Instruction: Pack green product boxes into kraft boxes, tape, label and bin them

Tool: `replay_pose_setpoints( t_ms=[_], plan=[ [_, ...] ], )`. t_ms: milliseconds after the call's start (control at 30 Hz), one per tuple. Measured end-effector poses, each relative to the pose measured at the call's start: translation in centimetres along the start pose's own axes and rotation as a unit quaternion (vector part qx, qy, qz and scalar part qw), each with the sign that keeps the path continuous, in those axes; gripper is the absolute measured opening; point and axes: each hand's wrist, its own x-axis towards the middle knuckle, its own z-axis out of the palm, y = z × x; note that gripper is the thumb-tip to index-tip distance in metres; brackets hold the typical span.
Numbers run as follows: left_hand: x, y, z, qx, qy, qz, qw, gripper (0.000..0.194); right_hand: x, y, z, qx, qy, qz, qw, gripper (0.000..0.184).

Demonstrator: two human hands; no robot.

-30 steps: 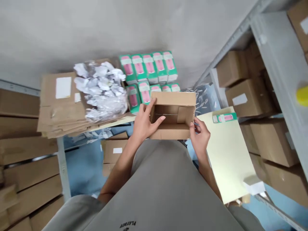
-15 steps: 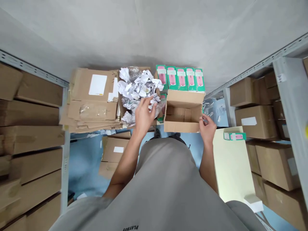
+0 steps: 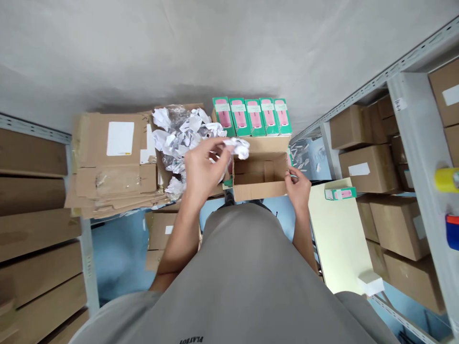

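A small open cardboard box (image 3: 260, 191) stands in front of me, its inside bare. My left hand (image 3: 202, 167) is closed on a crumpled wad of white paper (image 3: 239, 147), held just over the box's left rim. My right hand (image 3: 298, 187) grips the box's right wall. Left of the box lies a heap of crumpled white paper and clear plastic (image 3: 181, 134). Behind the box stands a row of green and pink product cartons (image 3: 251, 115).
A stack of flattened cardboard (image 3: 111, 162) lies at the left. A pale yellow sheet (image 3: 340, 234) with one green carton (image 3: 340, 193) lies at the right. Metal shelves hold brown boxes (image 3: 362, 162) on both sides. A yellow tape roll (image 3: 446, 179) sits on the right shelf.
My left hand left the box, reached into the paper heap, and came back toward the box holding a crumpled wad. My right hand stayed on the box's right wall.
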Motion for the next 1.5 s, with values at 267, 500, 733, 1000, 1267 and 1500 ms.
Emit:
replay_pose_setpoints(
  t_ms=[267, 500, 733, 1000, 1267, 1500],
  plan=[
    [1.4, -1.8, 2.6, 0.075, -0.128, 0.011, 0.989, 0.026, 1.0, -1.1, -0.7, -0.016, -0.023, 0.005, 1.000, 0.044],
    [7.9, -8.4, 5.7, 0.159, -0.120, -0.042, 0.979, 0.044, 2.0, -1.4, -0.7, -0.028, -0.034, 0.008, 0.999, 0.040],
    [8.7, -9.1, 4.5, 0.140, -0.084, -0.054, 0.985, 0.028, 2.2, -1.3, -0.8, -0.029, -0.042, 0.000, 0.999, 0.038],
    [2.7, 1.8, 1.8, -0.028, -0.044, 0.121, 0.991, 0.043, 1.5, -1.4, -0.9, -0.037, -0.027, -0.007, 0.999, 0.040],
    [-1.6, 6.5, 9.2, -0.110, -0.224, 0.197, 0.948, 0.036, -3.9, 0.3, -4.4, -0.020, 0.069, 0.069, 0.995, 0.039],
    [-3.2, 8.2, 15.3, -0.092, -0.271, 0.235, 0.929, 0.049, -12.2, 5.4, -9.6, 0.045, 0.218, 0.242, 0.944, 0.049]
  ],
)
